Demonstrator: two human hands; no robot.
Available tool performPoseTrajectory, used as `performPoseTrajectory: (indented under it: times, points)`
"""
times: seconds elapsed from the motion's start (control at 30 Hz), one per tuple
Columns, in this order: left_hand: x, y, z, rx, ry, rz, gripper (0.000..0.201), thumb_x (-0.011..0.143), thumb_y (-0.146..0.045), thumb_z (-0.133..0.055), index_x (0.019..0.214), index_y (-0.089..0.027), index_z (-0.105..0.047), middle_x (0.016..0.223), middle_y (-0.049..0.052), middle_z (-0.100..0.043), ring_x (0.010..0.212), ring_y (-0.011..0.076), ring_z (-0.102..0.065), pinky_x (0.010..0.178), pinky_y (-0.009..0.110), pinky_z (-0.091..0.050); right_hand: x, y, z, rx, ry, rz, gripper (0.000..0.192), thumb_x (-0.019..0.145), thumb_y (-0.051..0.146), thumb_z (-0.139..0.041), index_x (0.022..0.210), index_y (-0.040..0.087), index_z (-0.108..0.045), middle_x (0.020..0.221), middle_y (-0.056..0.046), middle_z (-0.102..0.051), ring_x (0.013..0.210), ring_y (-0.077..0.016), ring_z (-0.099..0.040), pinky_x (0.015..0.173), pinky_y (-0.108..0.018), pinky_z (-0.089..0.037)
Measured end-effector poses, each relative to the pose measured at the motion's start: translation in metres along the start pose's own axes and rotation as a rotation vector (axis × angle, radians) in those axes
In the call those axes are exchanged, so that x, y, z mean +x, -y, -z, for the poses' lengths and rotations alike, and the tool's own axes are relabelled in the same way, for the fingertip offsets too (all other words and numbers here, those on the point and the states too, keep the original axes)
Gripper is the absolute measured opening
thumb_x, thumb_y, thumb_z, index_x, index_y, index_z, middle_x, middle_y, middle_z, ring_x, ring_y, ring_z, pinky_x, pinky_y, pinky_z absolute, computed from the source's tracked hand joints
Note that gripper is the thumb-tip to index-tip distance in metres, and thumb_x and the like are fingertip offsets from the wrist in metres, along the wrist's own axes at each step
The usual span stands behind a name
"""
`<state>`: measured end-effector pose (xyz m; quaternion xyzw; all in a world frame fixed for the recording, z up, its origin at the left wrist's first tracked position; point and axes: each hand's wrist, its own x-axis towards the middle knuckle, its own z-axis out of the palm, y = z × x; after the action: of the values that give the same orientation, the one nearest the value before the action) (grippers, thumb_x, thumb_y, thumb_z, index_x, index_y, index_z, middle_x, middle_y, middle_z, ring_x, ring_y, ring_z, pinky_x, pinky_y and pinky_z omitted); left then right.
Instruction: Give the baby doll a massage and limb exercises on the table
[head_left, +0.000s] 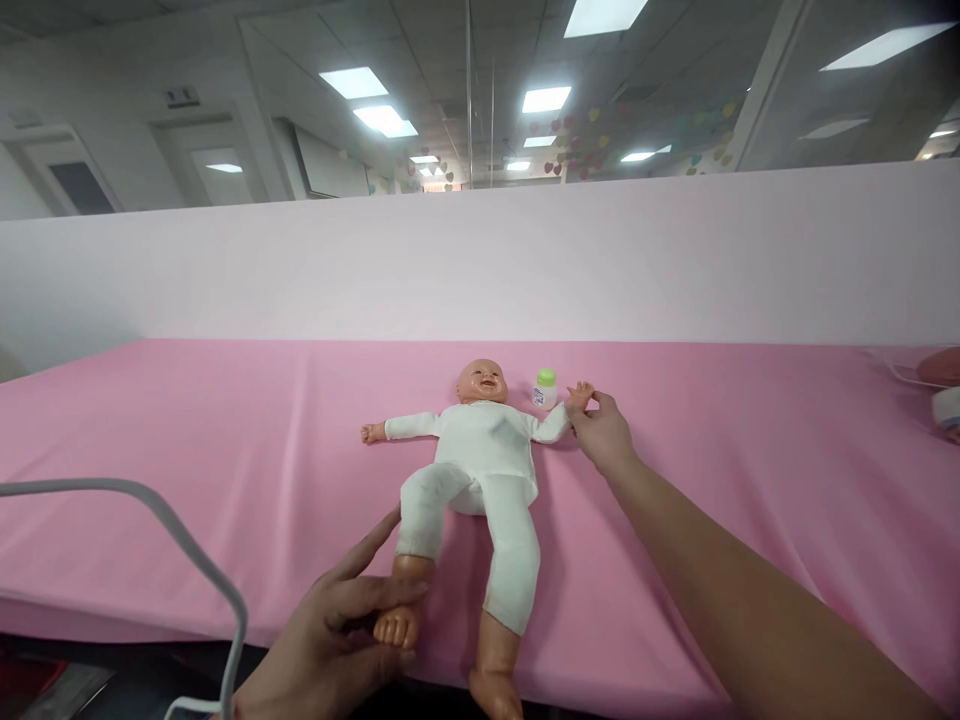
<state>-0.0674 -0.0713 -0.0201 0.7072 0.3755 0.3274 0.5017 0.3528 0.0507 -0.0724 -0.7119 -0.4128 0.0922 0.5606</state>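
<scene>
Two hands are touching a baby doll [480,455] that is lying on its back on a pink surface [225,450]. The left hand [337,640] is closing around the doll's foot at the near edge, the thumb lying across the top of the foot and the index finger pointing up along the lower leg. The right hand [600,430] is reaching out at the end of a straight arm and is pinching the doll's small hand between the fingertips, with the other fingers curling in. The doll is wearing a white one-piece suit, its arms are spreading out to both sides, its head is pointing toward the far wall and its other leg is hanging over the near edge. A small bottle [545,389] with a green cap is standing upright just beside the doll's head, close to the right hand. A grey cable [187,545] is arching across the near left corner. A pale pink partition [300,270] is running along the far side of the surface.
</scene>
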Motion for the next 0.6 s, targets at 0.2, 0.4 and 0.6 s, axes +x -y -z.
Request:
performPoseTrajectory:
  times: [0.2,0.4,0.6]
  points:
    - [0.032,-0.02,-0.004,0.122,0.012,-0.105,0.033,0.082,-0.03,-0.083,0.114,-0.031,-0.084,0.172,0.004,-0.033,0.158,0.0469,-0.022,0.093,0.043,-0.064,-0.046,0.052,-0.012,-0.088,0.182,0.328,0.033,0.09,0.042,-0.068,0.122,0.031,-0.069,0.108,-0.004,-0.078,0.094,-0.0261,-0.072,0.08,-0.038,-0.056]
    - [0.068,-0.018,-0.012,0.111,0.0,-0.163,0.036,0.083,-0.03,-0.083,0.119,-0.028,-0.082,0.168,0.009,-0.041,0.159,0.0446,-0.02,0.095,0.042,-0.063,-0.069,0.063,-0.028,-0.224,0.307,0.728,0.029,0.091,0.016,-0.064,0.116,0.028,-0.073,0.11,-0.006,-0.074,0.105,-0.0276,-0.065,0.093,-0.043,-0.052]
    - [0.099,-0.013,-0.021,0.04,-0.025,-0.182,0.039,0.079,-0.033,-0.087,0.118,-0.026,-0.082,0.161,0.012,-0.05,0.159,0.0424,-0.023,0.111,0.049,-0.054,-0.063,0.057,-0.03,-0.307,0.393,0.82,0.029,0.087,0.009,-0.064,0.106,0.028,-0.076,0.104,-0.005,-0.072,0.102,-0.0268,-0.062,0.095,-0.043,-0.049]
